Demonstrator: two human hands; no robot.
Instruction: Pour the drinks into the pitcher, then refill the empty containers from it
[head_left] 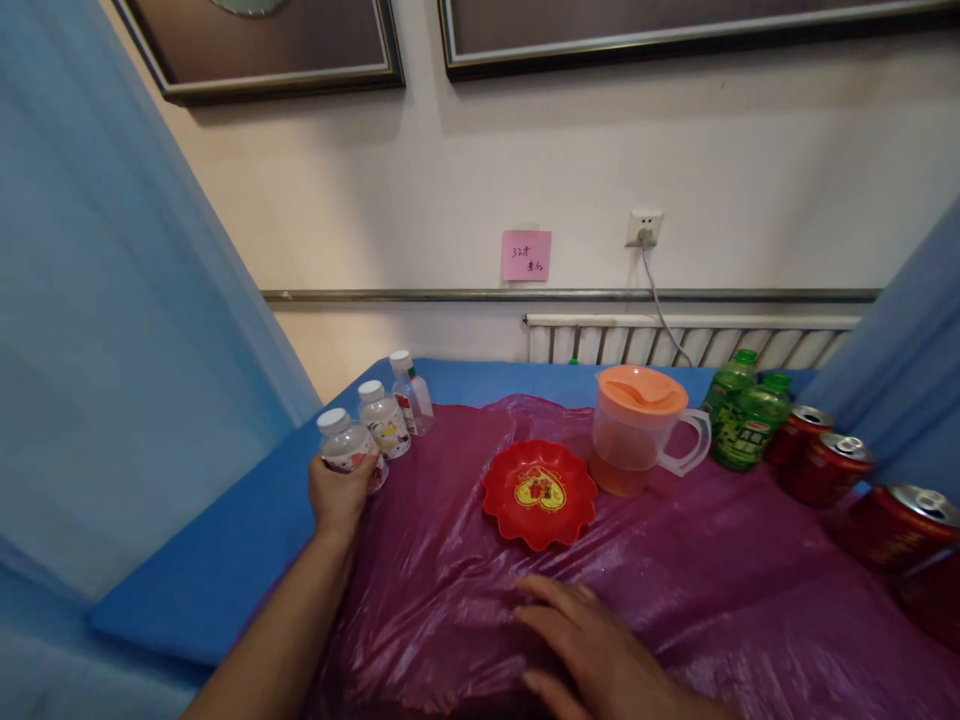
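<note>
My left hand (pixel 341 493) is wrapped round the lower part of a clear plastic bottle (pixel 345 440) with a white cap and a printed label. Just behind it stand a second white-capped bottle (pixel 385 422) and a taller, slimmer one (pixel 412 395). My right hand (pixel 581 635) has its fingers spread above or on the purple plastic sheet (pixel 442 600); whether it touches the sheet I cannot tell. In front of those fingers lies a red scalloped plate (pixel 502 500) with a yellow heart design. A clear pitcher (pixel 626 440) with an orange lid and some amber liquid stands beside the plate.
Two green bottles (pixel 750 425) and several red cans (pixel 825 470) line the right side. The blue table (pixel 225 560) shows at the left under the sheet. Blue curtains (pixel 112 300) hang at both sides. A radiator (pixel 690 340) and wall stand behind.
</note>
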